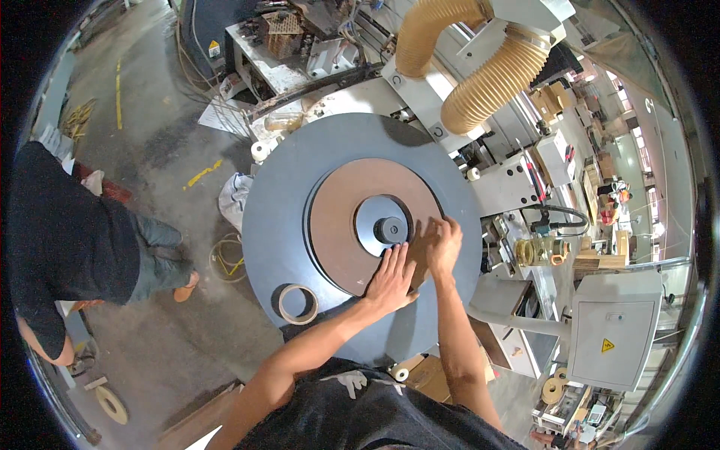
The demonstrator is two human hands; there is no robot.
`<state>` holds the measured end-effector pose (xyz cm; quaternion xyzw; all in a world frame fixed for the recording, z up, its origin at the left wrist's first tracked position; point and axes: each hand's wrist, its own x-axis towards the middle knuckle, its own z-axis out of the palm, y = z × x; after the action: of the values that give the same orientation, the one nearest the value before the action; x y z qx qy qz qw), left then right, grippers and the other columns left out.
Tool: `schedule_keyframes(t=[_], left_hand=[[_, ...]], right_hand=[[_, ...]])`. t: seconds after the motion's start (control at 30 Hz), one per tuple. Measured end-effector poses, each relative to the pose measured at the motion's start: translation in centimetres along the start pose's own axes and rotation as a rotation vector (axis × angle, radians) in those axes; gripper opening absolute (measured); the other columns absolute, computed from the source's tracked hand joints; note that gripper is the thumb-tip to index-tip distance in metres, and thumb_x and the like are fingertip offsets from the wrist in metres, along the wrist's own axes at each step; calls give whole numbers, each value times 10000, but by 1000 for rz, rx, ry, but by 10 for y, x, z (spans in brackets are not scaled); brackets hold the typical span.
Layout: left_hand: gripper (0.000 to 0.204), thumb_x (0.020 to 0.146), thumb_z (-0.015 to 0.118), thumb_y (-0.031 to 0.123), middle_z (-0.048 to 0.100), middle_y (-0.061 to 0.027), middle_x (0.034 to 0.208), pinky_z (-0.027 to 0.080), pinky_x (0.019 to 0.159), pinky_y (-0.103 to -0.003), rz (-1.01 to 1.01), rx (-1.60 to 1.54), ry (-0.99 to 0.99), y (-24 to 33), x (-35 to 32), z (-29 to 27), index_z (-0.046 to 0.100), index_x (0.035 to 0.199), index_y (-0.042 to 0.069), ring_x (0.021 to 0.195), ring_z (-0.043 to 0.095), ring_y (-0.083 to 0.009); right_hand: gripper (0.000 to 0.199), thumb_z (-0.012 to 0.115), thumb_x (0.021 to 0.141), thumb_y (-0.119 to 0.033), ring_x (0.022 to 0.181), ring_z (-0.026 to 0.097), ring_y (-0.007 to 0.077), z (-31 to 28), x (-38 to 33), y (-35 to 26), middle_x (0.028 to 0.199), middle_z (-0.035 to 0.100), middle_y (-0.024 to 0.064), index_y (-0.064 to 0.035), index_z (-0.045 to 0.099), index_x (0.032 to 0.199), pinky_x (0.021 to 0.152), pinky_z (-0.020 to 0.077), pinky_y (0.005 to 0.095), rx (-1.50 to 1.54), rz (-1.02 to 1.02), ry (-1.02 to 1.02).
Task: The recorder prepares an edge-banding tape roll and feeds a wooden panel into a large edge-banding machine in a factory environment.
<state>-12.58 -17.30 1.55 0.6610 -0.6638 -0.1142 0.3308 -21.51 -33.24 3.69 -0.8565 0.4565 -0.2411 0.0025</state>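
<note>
A wide brown coil of edge banding (337, 217) lies flat on a round grey turntable (277, 180). In its centre are a shiny metal disc (369, 229) and a dark round knob (391, 230). My left hand (390, 281) rests flat on the coil's near part, fingers stretched toward the knob and just short of it. At the coil's right edge, my right hand (445, 251) has its fingers bent and drawn together over the rim. Its fingertips are partly hidden, and it casts a shadow on the coil.
An empty cardboard ring (298, 304) lies on the turntable's near left. Beyond stands a machine with tan ribbed hoses (495, 79). A grey electrical box (615, 330) is at right. Another person in a dark shirt (75, 225) stands at left, near a coiled yellowish strip (227, 257) on the floor.
</note>
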Motion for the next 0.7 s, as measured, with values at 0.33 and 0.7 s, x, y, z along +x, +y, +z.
schedule_keyframes(t=[0.33,0.7], left_hand=[[584,900,592,262,347,-194,1514,213,1153,-540,-345,231,267,-53,20,-62,432,1395,-4,1394,297,-409],[457,901,566,109,356,-217,1491,289,1116,-521,-341,238,564,-14,30,-11,466,1335,8,1354,353,-413]], right_hand=[[344,652,853,-406,815,689,408,-39,-35,94,847,705,204,-71,678,928,738,550,490,-292,291,-558],[267,553,866,-238,599,681,359,-59,-101,80,672,672,197,-61,674,706,568,549,463,-30,28,-441]])
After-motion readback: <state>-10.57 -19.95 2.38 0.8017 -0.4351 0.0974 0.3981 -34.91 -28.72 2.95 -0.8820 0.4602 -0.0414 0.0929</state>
